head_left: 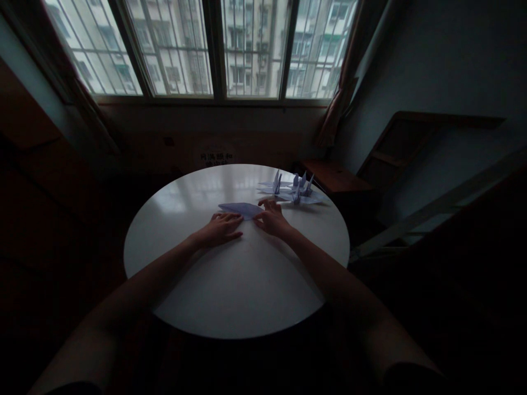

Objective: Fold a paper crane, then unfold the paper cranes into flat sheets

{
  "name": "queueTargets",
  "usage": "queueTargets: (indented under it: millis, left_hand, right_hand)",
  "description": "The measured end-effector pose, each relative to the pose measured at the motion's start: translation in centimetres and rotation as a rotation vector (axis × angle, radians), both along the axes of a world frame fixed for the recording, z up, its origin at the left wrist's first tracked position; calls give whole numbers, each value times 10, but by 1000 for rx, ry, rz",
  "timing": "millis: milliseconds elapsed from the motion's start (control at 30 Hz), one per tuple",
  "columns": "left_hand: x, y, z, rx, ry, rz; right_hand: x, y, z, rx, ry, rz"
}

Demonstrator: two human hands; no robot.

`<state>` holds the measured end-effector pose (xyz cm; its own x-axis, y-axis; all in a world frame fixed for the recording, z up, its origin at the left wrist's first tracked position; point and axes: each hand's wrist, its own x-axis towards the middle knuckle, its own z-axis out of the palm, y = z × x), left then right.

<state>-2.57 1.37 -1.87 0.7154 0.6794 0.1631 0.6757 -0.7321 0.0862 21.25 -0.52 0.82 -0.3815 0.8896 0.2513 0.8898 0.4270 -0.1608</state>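
Observation:
A flat, partly folded sheet of pale blue paper (241,208) lies on the round white table (197,296). My left hand (220,227) rests on the table at the paper's near left edge, fingers stretched towards it. My right hand (272,219) presses its fingertips on the paper's right corner, fingers bent but apart. Neither hand lifts the paper.
Several folded blue paper cranes (294,191) stand in a group on the table behind and right of my right hand. A barred window (206,49) runs along the far wall. A low wooden shelf (335,175) and dark furniture stand to the right.

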Motion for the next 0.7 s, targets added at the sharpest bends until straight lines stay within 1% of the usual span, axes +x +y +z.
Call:
queueTargets:
  millis: [400, 700]
  left_hand:
    - [1, -2, 5, 5, 13, 63]
    - [-1, -2, 6, 19, -14, 55]
  right_hand:
    - [4, 4, 1, -26, -21, -85]
    - [9, 9, 2, -25, -43, -120]
